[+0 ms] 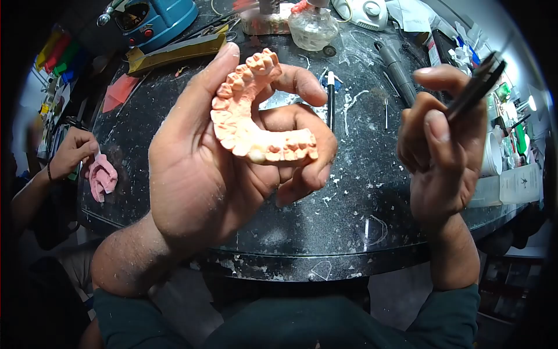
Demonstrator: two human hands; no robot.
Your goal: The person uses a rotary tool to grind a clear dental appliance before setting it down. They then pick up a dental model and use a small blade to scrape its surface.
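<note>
My left hand is raised over the table, palm up, with its fingers curled around a dental cast. The cast is a peach-coloured, horseshoe-shaped arch with its teeth facing me, and one tooth near the front of the curve looks paler. On the right, my right hand is held up in the air, gripping a slim dark tool between thumb and fingers. The tool points up and right; its exact kind is too blurred to make out. The two hands are well apart.
A black, plaster-flecked table lies below. At left, another person's hand holds a pink dental piece. A blue machine, a glass jar, a pen and a grey handpiece sit farther back.
</note>
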